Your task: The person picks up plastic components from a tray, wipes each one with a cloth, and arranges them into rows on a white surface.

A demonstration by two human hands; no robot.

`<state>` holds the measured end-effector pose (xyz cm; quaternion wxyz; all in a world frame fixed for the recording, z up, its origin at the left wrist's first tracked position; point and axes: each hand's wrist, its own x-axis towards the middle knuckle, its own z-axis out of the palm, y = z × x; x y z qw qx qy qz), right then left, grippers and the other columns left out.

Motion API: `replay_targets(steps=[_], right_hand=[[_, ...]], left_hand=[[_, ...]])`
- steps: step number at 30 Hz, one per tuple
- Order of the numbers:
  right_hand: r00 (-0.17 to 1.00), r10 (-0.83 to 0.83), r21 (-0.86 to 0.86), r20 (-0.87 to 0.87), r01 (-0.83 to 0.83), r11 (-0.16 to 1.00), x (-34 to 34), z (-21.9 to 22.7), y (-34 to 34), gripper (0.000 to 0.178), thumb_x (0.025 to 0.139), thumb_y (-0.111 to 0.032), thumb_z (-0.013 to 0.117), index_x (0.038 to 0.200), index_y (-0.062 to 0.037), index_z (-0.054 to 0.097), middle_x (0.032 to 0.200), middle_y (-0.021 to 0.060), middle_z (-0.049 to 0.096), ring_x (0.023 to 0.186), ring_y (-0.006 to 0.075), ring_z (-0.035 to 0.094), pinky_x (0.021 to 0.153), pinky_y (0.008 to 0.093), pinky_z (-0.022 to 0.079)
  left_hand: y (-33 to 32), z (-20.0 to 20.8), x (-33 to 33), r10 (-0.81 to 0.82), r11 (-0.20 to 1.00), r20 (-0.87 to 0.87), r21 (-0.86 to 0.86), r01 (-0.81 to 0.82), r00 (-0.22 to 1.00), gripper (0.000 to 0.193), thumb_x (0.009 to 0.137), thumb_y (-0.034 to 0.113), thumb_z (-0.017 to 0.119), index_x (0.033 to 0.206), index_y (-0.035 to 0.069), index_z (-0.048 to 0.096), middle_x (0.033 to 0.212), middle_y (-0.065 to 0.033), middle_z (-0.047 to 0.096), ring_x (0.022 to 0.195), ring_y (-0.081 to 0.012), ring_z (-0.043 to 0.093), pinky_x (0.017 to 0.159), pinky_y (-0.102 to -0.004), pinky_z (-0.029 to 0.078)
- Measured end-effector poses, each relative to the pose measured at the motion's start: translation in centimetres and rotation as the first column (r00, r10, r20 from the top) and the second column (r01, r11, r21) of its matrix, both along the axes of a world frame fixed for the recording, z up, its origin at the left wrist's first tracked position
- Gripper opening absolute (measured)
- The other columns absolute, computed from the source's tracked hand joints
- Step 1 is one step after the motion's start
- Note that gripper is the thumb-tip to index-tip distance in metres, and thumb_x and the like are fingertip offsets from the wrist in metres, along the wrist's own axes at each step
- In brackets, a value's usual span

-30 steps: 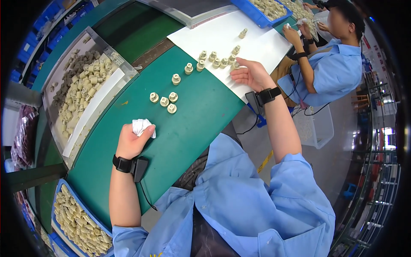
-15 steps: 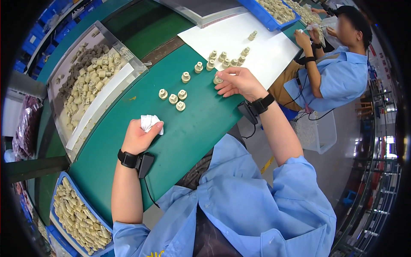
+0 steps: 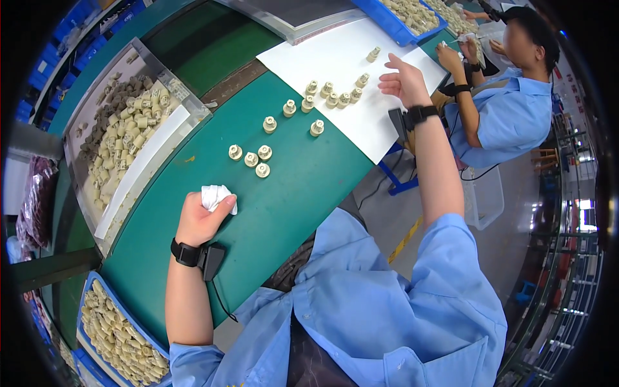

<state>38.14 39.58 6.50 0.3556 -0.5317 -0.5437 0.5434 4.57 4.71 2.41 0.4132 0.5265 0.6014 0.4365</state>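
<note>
My left hand (image 3: pixel 201 216) is closed round a crumpled white cloth (image 3: pixel 218 195) above the green table. Stretched out over the white sheet (image 3: pixel 309 58), my right hand (image 3: pixel 406 80) has its fingers apart and nothing in them. The nearest piece to it is a cream cylindrical part with a narrower metal-looking top (image 3: pixel 373 54), upright on the sheet. Several like parts stand in a group (image 3: pixel 332 99) on the sheet's near edge. Others stand on the green surface, among them a lone part (image 3: pixel 316 128) and a cluster (image 3: pixel 264 153) in front of my left hand.
A clear-walled tray (image 3: pixel 193 122) at the left holds cream and grey-brown parts. Blue bins of cream pieces stand at lower left (image 3: pixel 97 277) and at the far edge (image 3: pixel 387 26). To the right a co-worker in a blue shirt (image 3: pixel 509 116) handles something white.
My right hand has let go of a cream part, left standing on the green table, and moved right and away over the white sheet. My left hand still holds the cloth.
</note>
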Motion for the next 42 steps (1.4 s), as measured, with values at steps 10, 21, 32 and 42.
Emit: replay_targets(steps=[10, 21, 32, 42], right_hand=[[0.983, -0.094, -0.286, -0.158, 0.046, 0.957, -1.1, -3.3, 8.1, 0.09, 0.082, -0.051, 0.07, 0.132, 0.0143, 0.032, 0.098, 0.0267, 0.066, 0.082, 0.0258, 0.071, 0.07, 0.0288, 0.061], [0.999, -0.025, -0.125, 0.02, 0.027, 0.992, -1.7, -4.0, 8.1, 0.081, 0.081, -0.046, 0.073, 0.127, 0.0113, 0.037, 0.1, 0.026, 0.066, 0.085, 0.0254, 0.071, 0.069, 0.0263, 0.061], [0.977, -0.06, -0.223, -0.204, 0.013, 0.975, -0.2, -4.6, 8.2, 0.056, 0.09, -0.037, 0.066, 0.124, 0.0028, 0.048, 0.107, 0.0241, 0.065, 0.088, 0.0257, 0.069, 0.075, 0.0294, 0.06], [0.961, 0.231, -0.218, -0.149, -0.26, 0.941, -0.1, -0.7, -8.8, 0.041, 0.097, -0.032, 0.055, 0.114, 0.0045, 0.058, 0.083, 0.0175, 0.07, 0.072, 0.0229, 0.071, 0.066, 0.0285, 0.059]], left_hand=[[0.0, 0.0, -0.2, 0.006, 1.0, -0.017, -0.004, -0.006, 1.0, 0.02, 0.089, 0.013, 0.065, 0.072, 0.002, 0.064, 0.063, -0.0018, 0.058, 0.057, -0.0096, 0.048, 0.053, -0.0261, 0.039], [0.0, -0.1, 0.1, 0.019, 1.0, -0.02, -0.004, -0.019, 1.0, 0.02, 0.088, 0.012, 0.065, 0.071, 0.002, 0.064, 0.06, -0.0028, 0.057, 0.054, -0.0112, 0.048, 0.051, -0.0269, 0.038], [0.0, -0.6, -0.4, -0.006, 0.999, -0.055, 0.047, 0.008, 0.998, 0.02, 0.089, 0.014, 0.065, 0.072, 0.003, 0.064, 0.059, -0.003, 0.056, 0.052, -0.0113, 0.048, 0.051, -0.0273, 0.038], [-0.1, -0.6, -0.9, -0.026, 1.0, -0.017, 0.013, 0.026, 1.0, 0.021, 0.089, 0.02, 0.066, 0.076, 0.004, 0.066, 0.061, -0.0023, 0.058, 0.055, -0.0107, 0.051, 0.053, -0.0274, 0.04]])
